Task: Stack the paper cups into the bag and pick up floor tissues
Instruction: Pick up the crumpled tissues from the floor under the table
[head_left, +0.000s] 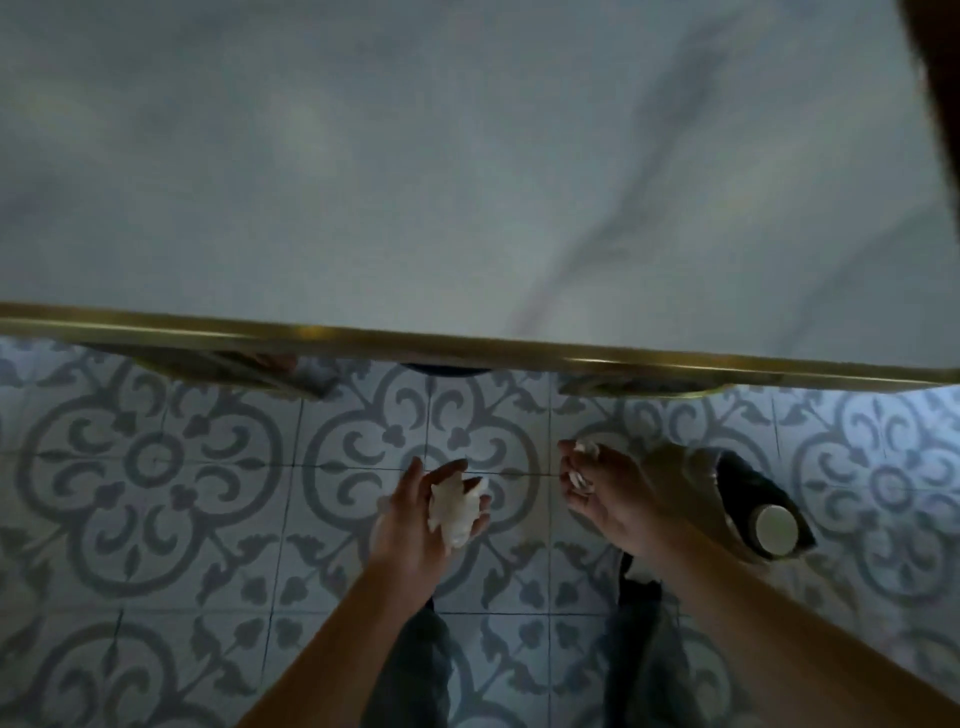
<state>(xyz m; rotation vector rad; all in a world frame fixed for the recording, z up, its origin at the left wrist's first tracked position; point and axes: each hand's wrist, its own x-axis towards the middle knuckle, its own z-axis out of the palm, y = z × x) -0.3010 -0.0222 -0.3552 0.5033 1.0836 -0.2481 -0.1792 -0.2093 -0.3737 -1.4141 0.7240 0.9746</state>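
Observation:
My left hand (415, 525) is held over the patterned floor below the table edge, fingers curled around a crumpled white tissue (454, 512). To its right, my right hand (605, 499) pinches smaller white tissue scraps (581, 478) between its fingertips. A translucent bag (691, 493) lies on the floor beside my right wrist, its dark opening showing stacked paper cups (776, 526) with one round pale base facing up. Both forearms reach in from the bottom of the view.
A marble table top (467, 156) with a gold rim (467, 340) fills the upper half. Gold table legs (244, 371) show under the rim. Patterned grey and white floor tiles (156, 467) lie below. My trouser legs (415, 670) stand at the bottom.

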